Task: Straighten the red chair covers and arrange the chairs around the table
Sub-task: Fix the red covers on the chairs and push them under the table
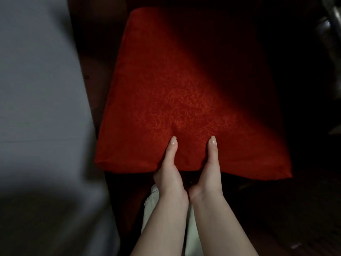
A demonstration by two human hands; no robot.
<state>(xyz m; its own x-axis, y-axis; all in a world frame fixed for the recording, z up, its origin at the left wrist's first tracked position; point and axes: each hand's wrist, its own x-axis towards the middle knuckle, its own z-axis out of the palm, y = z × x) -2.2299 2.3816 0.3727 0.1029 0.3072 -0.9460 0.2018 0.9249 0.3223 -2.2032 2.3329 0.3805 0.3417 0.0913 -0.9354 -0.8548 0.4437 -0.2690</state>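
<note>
the red chair cover point(184, 89) is seen from above, stretched over a chair that stands just beside the grey tablecloth point(36, 89) on the left. its near edge is held at the middle by both hands. the left hand point(166, 178) and the right hand point(208, 178) are set close together, wrists almost touching. each thumb is laid flat on top of the fabric while the fingers are tucked under the edge and hidden, so a pinching hold on the cover is judged for both.

the cover is judged to be soft, light and limp: a thin patterned cloth that slides over the padding beneath and gathers easily. a faint pucker is seen just beyond the thumbs. it is best taken at the hem or corners and pulled outward, since a pull from the middle alone is likely to bunch it. the chair underneath is judged stiffer and heavier, to be moved by its frame and not by the cloth.

pale trousers point(153, 198) are seen below the forearms. the dark floor point(295, 209) lies to the right, and a blurred metallic object point(330, 34) is seen at the top right, too unclear to name. the hanging tablecloth is the nearest obstacle and could be caught if the chair is shifted leftward.
</note>
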